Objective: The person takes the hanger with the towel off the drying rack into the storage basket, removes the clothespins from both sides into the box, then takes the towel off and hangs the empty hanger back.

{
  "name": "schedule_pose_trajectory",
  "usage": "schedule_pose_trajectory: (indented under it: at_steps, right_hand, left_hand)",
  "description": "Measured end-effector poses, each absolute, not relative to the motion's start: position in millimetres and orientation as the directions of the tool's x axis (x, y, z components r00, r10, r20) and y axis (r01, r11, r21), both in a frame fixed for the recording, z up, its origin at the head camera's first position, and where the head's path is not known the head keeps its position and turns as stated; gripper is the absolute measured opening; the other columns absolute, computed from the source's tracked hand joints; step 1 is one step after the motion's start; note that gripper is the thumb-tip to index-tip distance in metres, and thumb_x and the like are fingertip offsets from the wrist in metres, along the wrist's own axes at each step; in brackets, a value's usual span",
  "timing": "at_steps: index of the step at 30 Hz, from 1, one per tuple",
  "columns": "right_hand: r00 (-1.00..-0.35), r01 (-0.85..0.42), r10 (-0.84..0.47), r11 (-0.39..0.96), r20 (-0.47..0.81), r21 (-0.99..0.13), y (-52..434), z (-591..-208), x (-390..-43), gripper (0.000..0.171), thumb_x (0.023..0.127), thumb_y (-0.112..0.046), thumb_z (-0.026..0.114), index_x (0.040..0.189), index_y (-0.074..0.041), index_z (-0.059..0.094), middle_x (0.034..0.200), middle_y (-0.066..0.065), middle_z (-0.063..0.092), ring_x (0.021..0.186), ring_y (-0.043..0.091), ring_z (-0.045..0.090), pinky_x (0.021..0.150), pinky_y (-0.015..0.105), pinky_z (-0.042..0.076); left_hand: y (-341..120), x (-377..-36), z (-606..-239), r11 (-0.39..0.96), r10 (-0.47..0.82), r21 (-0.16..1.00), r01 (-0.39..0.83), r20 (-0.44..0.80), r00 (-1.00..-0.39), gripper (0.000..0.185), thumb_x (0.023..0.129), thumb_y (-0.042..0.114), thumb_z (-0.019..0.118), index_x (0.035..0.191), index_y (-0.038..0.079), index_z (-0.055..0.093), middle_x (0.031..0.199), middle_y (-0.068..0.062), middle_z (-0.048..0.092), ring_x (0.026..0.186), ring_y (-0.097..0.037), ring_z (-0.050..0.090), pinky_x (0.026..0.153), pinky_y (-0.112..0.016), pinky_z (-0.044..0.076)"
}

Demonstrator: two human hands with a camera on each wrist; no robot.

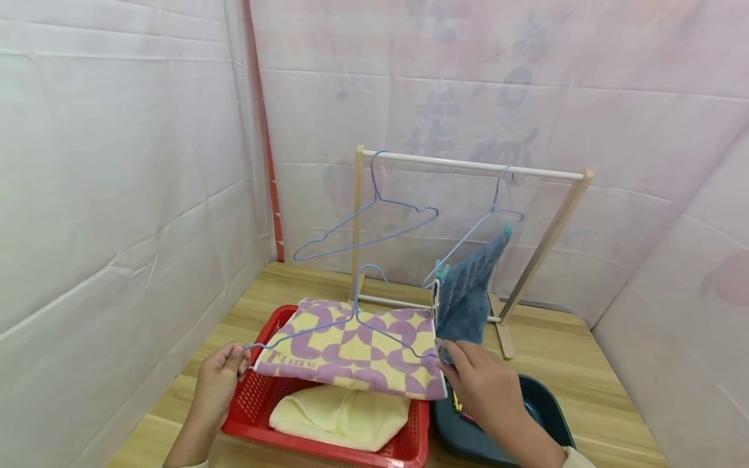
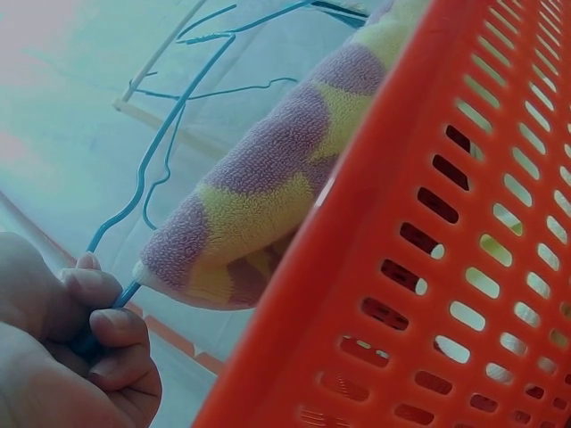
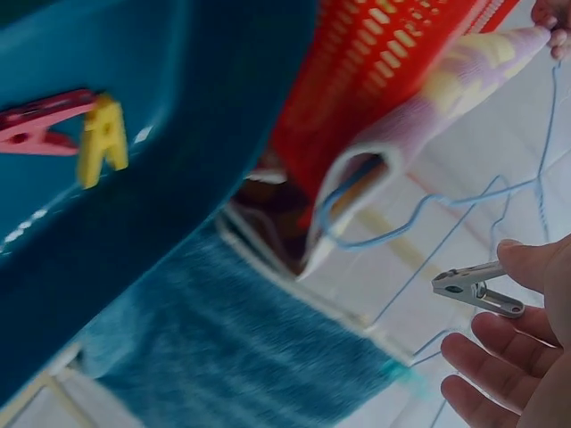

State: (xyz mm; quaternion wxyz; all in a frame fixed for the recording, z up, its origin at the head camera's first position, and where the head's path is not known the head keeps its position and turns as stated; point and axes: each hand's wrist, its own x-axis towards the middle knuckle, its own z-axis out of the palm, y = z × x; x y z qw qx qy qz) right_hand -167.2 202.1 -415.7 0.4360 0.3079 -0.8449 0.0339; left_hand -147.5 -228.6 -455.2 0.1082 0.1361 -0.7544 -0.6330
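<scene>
A blue wire hanger [image 1: 357,322] carries a folded purple-and-yellow checked towel [image 1: 357,354] just above a red basket [image 1: 257,396]. My left hand [image 1: 221,377] grips the hanger's left tip; the left wrist view shows the fingers [image 2: 111,330] curled round the wire [image 2: 152,160] beside the towel's edge [image 2: 259,205]. My right hand [image 1: 476,383] is at the hanger's right end. In the right wrist view it [image 3: 500,308] pinches a grey clothes peg [image 3: 477,290] near the towel's corner [image 3: 446,98].
A pale yellow cloth [image 1: 339,416] lies in the basket. A dark blue basin [image 1: 547,416] at the right holds pink [image 3: 45,125] and yellow [image 3: 103,134] pegs. Behind, a wooden rack [image 1: 474,167] bears an empty blue hanger [image 1: 374,224] and a pegged blue towel [image 1: 468,292].
</scene>
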Motion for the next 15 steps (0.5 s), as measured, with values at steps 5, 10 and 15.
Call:
schedule_pose_trajectory:
  at_steps: [5, 10, 15]
  right_hand:
    - [-0.492, -0.495, -0.460, 0.846, 0.739, 0.197, 224, -423, -163, 0.063, 0.108, -0.053, 0.032, 0.105, -0.005, 0.074, 0.091, 0.011, 0.073, 0.072, 0.026, 0.071, 0.058, 0.044, 0.059]
    - [-0.512, -0.471, -0.451, 0.859, 0.731, 0.200, 244, -433, -163, 0.066, 0.108, -0.055, 0.030, 0.102, -0.005, 0.074, 0.086, 0.010, 0.070, 0.064, 0.023, 0.068, 0.050, 0.040, 0.055]
    - [-0.572, -0.445, -0.445, 0.874, 0.689, 0.195, 266, -445, -163, 0.071, 0.107, -0.058, 0.024, 0.097, -0.006, 0.071, 0.078, 0.007, 0.068, 0.057, 0.020, 0.062, 0.044, 0.033, 0.048]
  left_hand:
    - [-228, -148, -456, 0.173, -0.343, 0.983, -0.054, 0.008, -0.939, 0.033, 0.110, 0.016, 0.038, 0.101, -0.011, 0.056, 0.073, -0.002, 0.049, 0.072, -0.010, 0.047, 0.064, -0.021, 0.045]
    - [-229, -148, -455, 0.182, -0.346, 0.982, -0.053, 0.013, -0.938, 0.033, 0.110, 0.016, 0.039, 0.101, -0.011, 0.056, 0.074, -0.002, 0.049, 0.072, -0.010, 0.047, 0.065, -0.022, 0.045]
    - [-228, -148, -455, 0.179, -0.346, 0.983, -0.052, 0.014, -0.938, 0.033, 0.110, 0.016, 0.039, 0.101, -0.011, 0.057, 0.074, -0.003, 0.050, 0.072, -0.010, 0.047, 0.065, -0.022, 0.046]
